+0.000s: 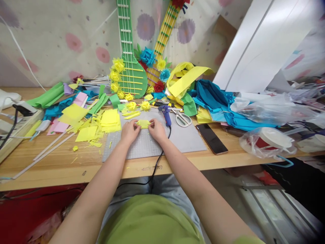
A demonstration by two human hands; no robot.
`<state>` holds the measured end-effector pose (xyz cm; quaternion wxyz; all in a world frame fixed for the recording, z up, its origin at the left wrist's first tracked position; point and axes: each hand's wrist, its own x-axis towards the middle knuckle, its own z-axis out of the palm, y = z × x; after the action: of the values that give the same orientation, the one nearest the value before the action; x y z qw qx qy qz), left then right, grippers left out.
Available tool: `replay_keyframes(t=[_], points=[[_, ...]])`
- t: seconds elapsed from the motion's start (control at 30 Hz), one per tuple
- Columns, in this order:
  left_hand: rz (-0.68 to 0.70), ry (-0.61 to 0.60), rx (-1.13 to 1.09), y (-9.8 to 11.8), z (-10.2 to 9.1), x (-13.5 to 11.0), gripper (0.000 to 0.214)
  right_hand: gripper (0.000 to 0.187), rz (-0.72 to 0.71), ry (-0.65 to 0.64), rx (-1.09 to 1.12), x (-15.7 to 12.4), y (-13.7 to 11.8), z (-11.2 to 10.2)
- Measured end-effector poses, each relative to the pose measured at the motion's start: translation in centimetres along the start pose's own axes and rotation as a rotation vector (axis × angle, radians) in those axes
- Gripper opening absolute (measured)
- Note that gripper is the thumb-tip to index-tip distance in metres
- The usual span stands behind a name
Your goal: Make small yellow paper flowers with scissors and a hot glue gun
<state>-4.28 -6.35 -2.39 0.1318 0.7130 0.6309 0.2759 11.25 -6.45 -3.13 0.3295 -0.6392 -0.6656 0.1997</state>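
Note:
Between my hands, just above the grey cutting mat, is a small piece of yellow crepe paper. My left hand pinches its left end with thumb and fingers. The right end is pinched by my right hand. Behind my right hand lies a blue glue gun, its black cord running under my right forearm. White-handled scissors rest to the right of it. Yellow paper flowers and rolled yellow strips lie just beyond the hands. A stack of yellow paper squares is left of my left hand.
A green paper guitar and a yellow one, both with paper flowers, lean against the back wall. A phone lies right of the mat. Blue crepe paper and a bagged cup are farther right. Two pale sticks lie left.

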Motion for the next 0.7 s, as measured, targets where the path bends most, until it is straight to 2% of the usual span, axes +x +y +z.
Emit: replay_keyframes(t=[0.47, 0.7], points=[[-0.066, 0.103, 0.077, 0.9, 0.4, 0.2, 0.032, 0.024, -0.076, 0.059, -0.229, -0.1, -0.7, 0.7], [-0.055, 0.055, 0.149, 1.3, 0.0, 0.1, 0.013, 0.015, -0.023, 0.055, -0.326, -0.2, -1.2, 0.7]])
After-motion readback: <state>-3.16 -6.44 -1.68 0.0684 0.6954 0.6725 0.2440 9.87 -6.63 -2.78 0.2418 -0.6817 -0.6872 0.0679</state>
